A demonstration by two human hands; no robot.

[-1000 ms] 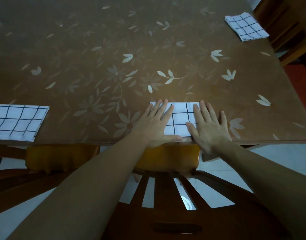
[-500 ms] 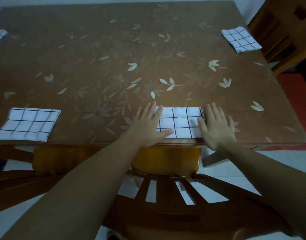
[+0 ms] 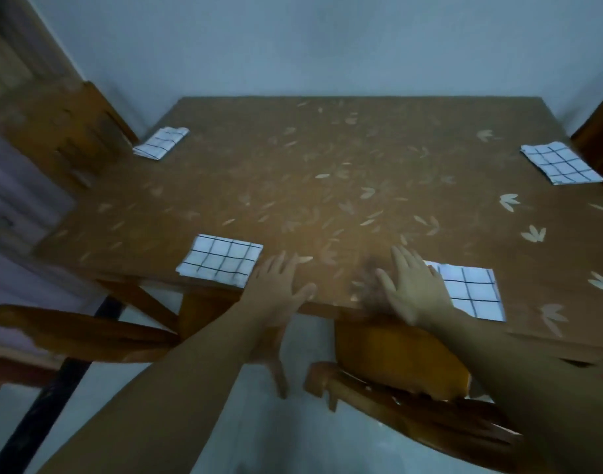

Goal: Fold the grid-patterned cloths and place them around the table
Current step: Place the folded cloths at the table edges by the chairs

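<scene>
Four folded cloths laid out, both hands empty over the near edge

The brown leaf-patterned desk [image 3: 327,186] carries four folded white cloths with black grid lines: near right [image 3: 471,294], near left [image 3: 221,260], far left [image 3: 161,142], far right [image 3: 559,163]. The right hand [image 3: 414,287], fingers spread flat, overlaps the near-right cloth's left edge; contact is blurred. The left hand [image 3: 276,290] is splayed just beside the near-left cloth, gripping nothing. To finish well, each cloth's edge should probably be squared with the desk's edge in front of each wooden chair [image 3: 406,367].
</scene>
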